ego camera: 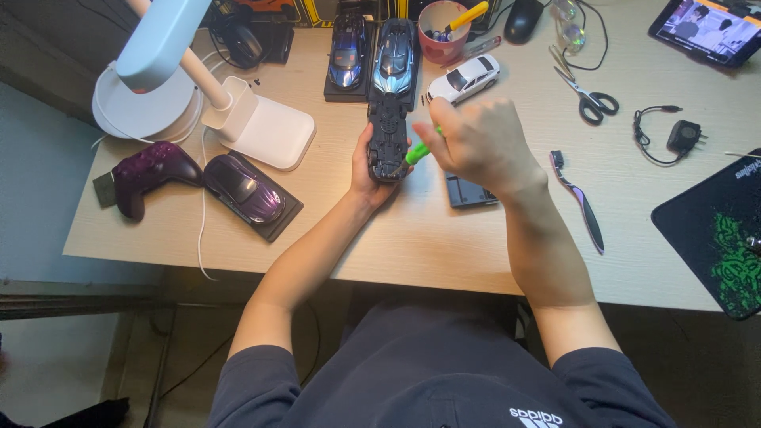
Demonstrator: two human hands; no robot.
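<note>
The left hand [366, 170] cups a black model car [388, 139] turned underside up, fingers wrapped around its near end, above the middle of the wooden desk [444, 238]. The right hand [476, 143] is closed on a green-handled screwdriver [418, 150] whose tip meets the car's chassis. Just beyond stand two blue model cars [372, 51] on black bases and a white one [464, 79]. Scissors [583, 91] lie to the right, a white desk lamp [238, 111] to the left.
</note>
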